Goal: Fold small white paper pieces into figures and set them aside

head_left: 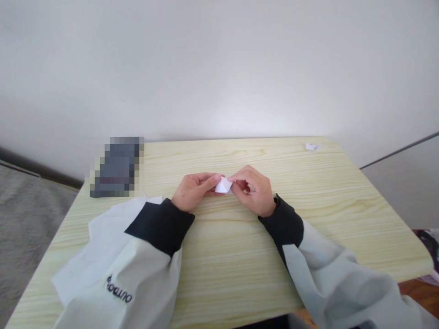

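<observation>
A small piece of folded white paper (pixel 223 185) is held up between my two hands, above the middle of the table. My left hand (pixel 196 188) grips its left side, the thumb lying on top and the fingers behind. At the paper's right edge, my right hand (pixel 253 188) pinches with thumb and forefinger, the other fingers curled. Creases and slanted edges show on the paper; its underside is hidden by my fingers.
The table (pixel 219 269) has a pale wood-grain top. White paper sheets (pixel 113 224) lie partly under my left sleeve. A dark, pixelated flat object (pixel 116 167) rests at the back left. Another small folded white paper (pixel 312 146) sits at the back right, near the wall (pixel 219 68).
</observation>
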`<action>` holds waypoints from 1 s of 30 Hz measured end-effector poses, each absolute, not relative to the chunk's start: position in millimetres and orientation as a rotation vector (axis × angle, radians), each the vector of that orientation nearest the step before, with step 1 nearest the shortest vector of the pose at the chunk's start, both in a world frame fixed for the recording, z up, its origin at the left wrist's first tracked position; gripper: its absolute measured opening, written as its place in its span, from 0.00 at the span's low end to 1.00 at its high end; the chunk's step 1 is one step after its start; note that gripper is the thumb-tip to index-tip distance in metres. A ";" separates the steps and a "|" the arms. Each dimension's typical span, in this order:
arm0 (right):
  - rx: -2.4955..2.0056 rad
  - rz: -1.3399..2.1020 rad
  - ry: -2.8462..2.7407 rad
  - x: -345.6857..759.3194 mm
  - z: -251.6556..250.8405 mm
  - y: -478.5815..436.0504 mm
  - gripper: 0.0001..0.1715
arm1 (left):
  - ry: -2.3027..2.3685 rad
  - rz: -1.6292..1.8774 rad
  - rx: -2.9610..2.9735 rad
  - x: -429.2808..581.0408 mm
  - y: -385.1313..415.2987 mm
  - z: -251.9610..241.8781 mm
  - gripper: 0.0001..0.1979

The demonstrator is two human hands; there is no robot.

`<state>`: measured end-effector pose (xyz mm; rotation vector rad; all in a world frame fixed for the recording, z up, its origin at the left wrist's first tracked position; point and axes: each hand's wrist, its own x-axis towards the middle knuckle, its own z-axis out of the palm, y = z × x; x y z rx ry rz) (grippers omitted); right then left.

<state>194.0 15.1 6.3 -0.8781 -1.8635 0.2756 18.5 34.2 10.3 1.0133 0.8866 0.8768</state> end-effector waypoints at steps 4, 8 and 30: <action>-0.873 0.324 -1.835 194.2 7.1 14.9 0.07 | 0.910 0.899 1.012 17.8 34.8 9.1 0.16; -0.886 0.440 -1.828 196.0 9.9 14.2 0.07 | 0.961 0.911 1.047 17.9 34.6 9.0 0.17; -1.241 0.816 -1.669 191.8 6.6 17.2 0.14 | 1.076 1.004 1.107 18.8 33.3 8.5 0.18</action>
